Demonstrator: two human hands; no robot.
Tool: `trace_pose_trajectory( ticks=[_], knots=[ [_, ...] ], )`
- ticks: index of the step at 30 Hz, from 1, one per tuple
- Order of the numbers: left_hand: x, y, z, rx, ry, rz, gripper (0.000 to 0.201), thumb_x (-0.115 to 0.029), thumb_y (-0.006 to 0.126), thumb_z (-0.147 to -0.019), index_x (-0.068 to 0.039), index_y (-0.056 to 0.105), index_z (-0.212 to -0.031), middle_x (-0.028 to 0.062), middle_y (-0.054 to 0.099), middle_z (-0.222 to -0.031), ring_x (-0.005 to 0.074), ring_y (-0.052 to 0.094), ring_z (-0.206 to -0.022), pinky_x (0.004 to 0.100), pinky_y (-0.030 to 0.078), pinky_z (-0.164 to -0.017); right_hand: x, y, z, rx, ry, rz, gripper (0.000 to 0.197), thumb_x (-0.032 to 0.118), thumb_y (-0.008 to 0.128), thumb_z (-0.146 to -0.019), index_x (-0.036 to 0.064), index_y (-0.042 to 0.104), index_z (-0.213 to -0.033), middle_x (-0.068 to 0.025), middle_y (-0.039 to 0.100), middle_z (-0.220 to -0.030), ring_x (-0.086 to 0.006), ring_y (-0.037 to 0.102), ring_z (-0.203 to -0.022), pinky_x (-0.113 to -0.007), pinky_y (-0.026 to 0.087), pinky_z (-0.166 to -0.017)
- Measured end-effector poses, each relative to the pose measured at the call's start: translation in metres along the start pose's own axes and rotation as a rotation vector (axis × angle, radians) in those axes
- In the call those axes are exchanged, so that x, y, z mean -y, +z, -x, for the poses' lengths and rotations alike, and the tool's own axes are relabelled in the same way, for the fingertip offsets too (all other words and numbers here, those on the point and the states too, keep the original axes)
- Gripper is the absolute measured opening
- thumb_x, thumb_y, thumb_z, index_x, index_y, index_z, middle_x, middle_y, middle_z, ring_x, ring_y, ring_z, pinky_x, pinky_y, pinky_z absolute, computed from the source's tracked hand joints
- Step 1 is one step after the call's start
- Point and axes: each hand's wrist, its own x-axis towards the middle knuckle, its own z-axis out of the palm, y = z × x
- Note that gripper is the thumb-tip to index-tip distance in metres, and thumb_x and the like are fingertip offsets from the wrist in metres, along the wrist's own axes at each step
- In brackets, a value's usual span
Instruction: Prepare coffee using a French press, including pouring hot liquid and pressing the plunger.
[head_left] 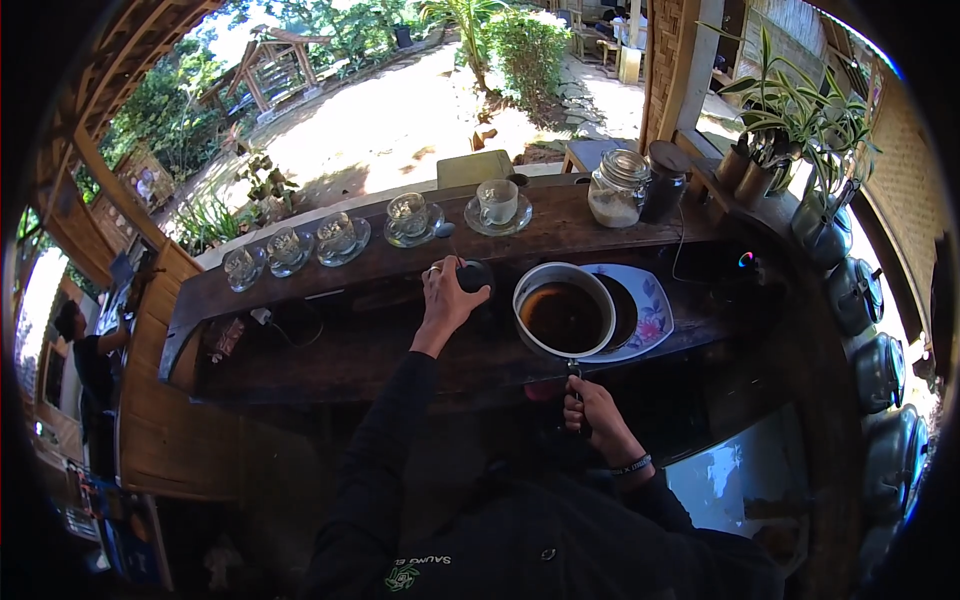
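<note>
My right hand (592,412) is wrapped around the dark handle of a light metal saucepan (518,318). Dark brown liquid (562,318) fills part of the pan, which sits over the left part of a floral-patterned white plate (652,320). To the left of the pan, my left hand (450,298) curls its fingers around a small dark, rounded vessel (474,276), whose exact kind is hard to make out in shadow. A spoon (446,230) sticks up beyond those fingers, its lower end hidden. Behind the pan stands a glass cup (497,203) on a saucer.
Several more glass cups (336,236) on saucers line the raised wooden ledge (560,215) to the left. A clip-top jar (618,190) of pale grains and a dark jar (664,180) stand right. Kettles (880,372) line the right side. Another person (95,360) is far left.
</note>
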Motion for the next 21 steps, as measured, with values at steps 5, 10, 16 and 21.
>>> trace_pose_trajectory(
  ticks=[5,10,16,21],
  knots=[
    [0.001,0.001,-0.006,-0.076,0.011,0.01,0.051,-0.028,0.077,-0.061,-0.006,0.048,-0.096,0.0142,0.056,-0.096,0.0308,0.05,-0.102,0.0431,0.033,-0.093,0.0,-0.001,-0.001,0.003,-0.005,-0.004,0.02,0.027,0.045,-0.098,0.0114,0.042,-0.087,0.0052,0.034,-0.059,-0.0058,0.036,-0.048,-0.021,0.032,-0.044],
    [-0.013,-0.021,-0.021,-0.098,-0.022,0.156,0.047,-0.025,0.076,-0.063,-0.005,0.05,-0.098,0.0149,0.057,-0.097,0.0327,0.054,-0.095,0.0426,0.042,-0.085,0.001,-0.003,-0.001,0.008,-0.008,-0.007,0.019,0.027,0.045,-0.098,0.0118,0.042,-0.087,0.0055,0.034,-0.059,-0.0056,0.036,-0.048,-0.021,0.032,-0.044],
    [-0.009,-0.022,-0.023,-0.133,0.084,0.208,0.035,-0.021,0.072,-0.071,-0.003,0.059,-0.098,0.0136,0.059,-0.095,0.0299,0.056,-0.092,0.0392,0.044,-0.083,0.003,-0.005,-0.003,0.005,-0.02,-0.006,0.018,0.026,0.044,-0.099,0.0118,0.042,-0.087,0.0056,0.035,-0.06,-0.0055,0.037,-0.049,-0.02,0.032,-0.044],
    [0.002,-0.014,-0.028,-0.269,0.129,0.218,0.024,-0.022,0.065,-0.084,0.0,0.06,-0.094,0.015,0.059,-0.092,0.0326,0.054,-0.09,0.0397,0.043,-0.081,0.002,-0.004,-0.004,0.016,-0.017,0.004,0.019,0.027,0.044,-0.099,0.0116,0.043,-0.088,0.0056,0.035,-0.06,-0.0054,0.037,-0.049,-0.02,0.032,-0.044]
  ],
)
